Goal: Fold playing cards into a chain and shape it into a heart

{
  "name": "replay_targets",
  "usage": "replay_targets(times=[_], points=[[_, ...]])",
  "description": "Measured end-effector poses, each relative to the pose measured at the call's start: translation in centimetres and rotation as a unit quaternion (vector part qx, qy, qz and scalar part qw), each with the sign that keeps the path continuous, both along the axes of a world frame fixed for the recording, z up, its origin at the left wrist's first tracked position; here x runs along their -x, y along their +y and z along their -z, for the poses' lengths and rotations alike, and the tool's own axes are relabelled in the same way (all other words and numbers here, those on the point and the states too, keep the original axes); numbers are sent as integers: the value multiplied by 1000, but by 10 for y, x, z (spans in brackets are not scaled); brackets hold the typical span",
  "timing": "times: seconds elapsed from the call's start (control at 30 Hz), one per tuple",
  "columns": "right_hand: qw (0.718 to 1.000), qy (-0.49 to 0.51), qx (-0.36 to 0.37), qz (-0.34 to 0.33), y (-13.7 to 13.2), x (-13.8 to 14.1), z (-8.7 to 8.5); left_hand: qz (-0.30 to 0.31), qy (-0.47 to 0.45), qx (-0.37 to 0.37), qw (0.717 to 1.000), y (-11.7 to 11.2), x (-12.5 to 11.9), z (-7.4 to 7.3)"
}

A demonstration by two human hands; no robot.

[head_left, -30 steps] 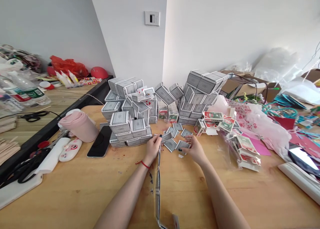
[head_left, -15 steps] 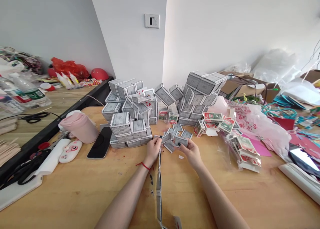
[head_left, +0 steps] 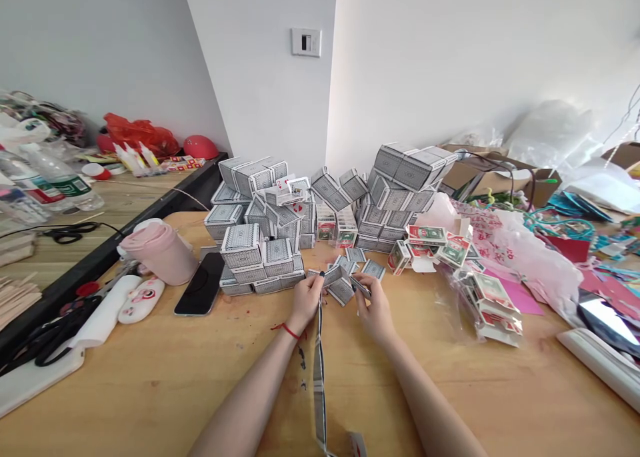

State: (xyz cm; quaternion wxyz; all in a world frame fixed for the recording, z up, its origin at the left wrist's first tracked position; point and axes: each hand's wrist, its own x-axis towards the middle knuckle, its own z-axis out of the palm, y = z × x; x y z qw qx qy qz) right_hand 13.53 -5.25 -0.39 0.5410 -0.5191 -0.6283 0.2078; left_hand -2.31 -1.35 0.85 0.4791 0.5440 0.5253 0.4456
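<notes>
My left hand (head_left: 306, 298) pinches the far end of a long strip of joined grey-backed cards (head_left: 318, 377), which runs back toward me along the wooden table (head_left: 150, 377). My right hand (head_left: 373, 308) is closed on a single grey-backed card (head_left: 359, 284) and holds it tilted, close to the left hand. Several loose cards (head_left: 356, 264) lie just beyond both hands. Behind them rises a heap of grey patterned card boxes (head_left: 260, 237).
A black phone (head_left: 201, 283), a pink roll (head_left: 160, 250) and scissors (head_left: 47, 340) lie at the left. Red-and-green card packs (head_left: 440, 240) and plastic bags (head_left: 520, 257) crowd the right. A second table with bottles (head_left: 55, 184) stands at the far left.
My right hand lifted a card off the table and moved left, closer to my left hand. The left hand has stayed on the strip's end.
</notes>
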Motion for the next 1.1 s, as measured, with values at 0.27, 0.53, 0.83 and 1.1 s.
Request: replay_targets(times=[0.27,0.53,0.83,1.1], points=[[998,-35,54,28,1,1,1,5,19,-16,1000,-1,0,0],[996,-58,54,29,0,0,1,9,14,-16,1000,0,0,1],[997,-69,42,6,0,1,-1,15,-7,-22,1000,-1,0,2],[996,-77,43,-1,0,0,0,19,-2,-22,1000,0,0,2]])
